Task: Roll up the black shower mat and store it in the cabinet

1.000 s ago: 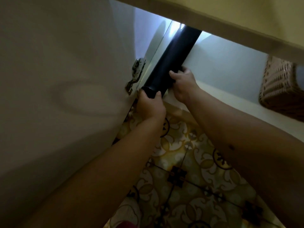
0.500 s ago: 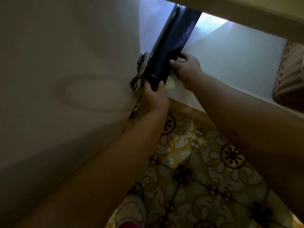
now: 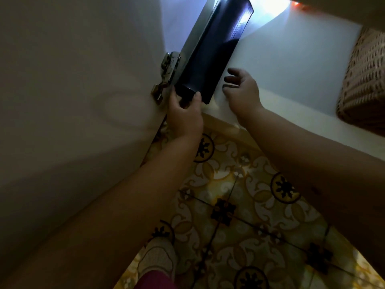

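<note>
Mat (image 3: 210, 53), rolled into a dark tube, lies slanted on the white cabinet shelf (image 3: 291, 65), its far end reaching back toward the lit rear of the cabinet and its near end at the shelf's front edge. Left hand (image 3: 184, 113) cups that near end, thumb on one side and fingers on the other, pinching the tube's mouth. Right hand (image 3: 241, 88) hovers just beside the roll, fingers spread and loose, touching nothing that can be seen. Open cabinet door (image 3: 73, 90) fills the left side, and its metal hinge (image 3: 166, 74) sits right against the roll's left flank. A woven basket (image 3: 364, 80) stands well apart on the right of the same shelf. Patterned floor tiles (image 3: 239, 205) show below. The mat looks nearly stored; the outer flap seems to be loosening along the right edge. To finish well, the left hand should push the tube straight back and slightly right, away from the hinge, while the right hand presses the flap flat so the roll does not spring open.
</note>
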A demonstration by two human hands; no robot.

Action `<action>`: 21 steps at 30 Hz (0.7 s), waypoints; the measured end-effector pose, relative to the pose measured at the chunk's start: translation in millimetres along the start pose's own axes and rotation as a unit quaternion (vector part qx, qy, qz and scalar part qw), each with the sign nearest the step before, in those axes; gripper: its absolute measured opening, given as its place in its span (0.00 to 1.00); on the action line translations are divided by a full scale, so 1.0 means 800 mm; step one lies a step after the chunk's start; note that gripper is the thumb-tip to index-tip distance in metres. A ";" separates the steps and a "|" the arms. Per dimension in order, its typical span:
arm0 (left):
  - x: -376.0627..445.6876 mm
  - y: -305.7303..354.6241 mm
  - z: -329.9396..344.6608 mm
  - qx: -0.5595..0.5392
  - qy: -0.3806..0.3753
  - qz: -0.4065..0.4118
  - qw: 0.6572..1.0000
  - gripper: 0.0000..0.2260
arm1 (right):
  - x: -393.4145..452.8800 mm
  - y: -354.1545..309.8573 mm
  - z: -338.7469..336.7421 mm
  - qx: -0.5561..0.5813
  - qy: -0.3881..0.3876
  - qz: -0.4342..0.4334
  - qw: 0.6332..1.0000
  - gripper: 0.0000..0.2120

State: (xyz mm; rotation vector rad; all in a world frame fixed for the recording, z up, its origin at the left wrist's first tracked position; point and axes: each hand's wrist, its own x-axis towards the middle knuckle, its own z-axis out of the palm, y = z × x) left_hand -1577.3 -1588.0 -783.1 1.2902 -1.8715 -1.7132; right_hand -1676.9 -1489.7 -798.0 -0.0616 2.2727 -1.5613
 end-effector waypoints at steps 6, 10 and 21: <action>-0.002 -0.003 0.000 -0.024 0.004 0.022 0.999 0.25 | -0.029 0.004 -0.005 0.003 -0.024 -0.007 1.000 0.25; -0.005 -0.002 0.000 -0.049 -0.008 0.039 0.998 0.21 | -0.042 0.004 -0.006 0.043 -0.028 0.002 0.999 0.25; -0.030 0.012 -0.021 0.181 -0.042 0.140 0.973 0.26 | -0.099 0.015 -0.071 -0.140 -0.006 -0.022 0.990 0.27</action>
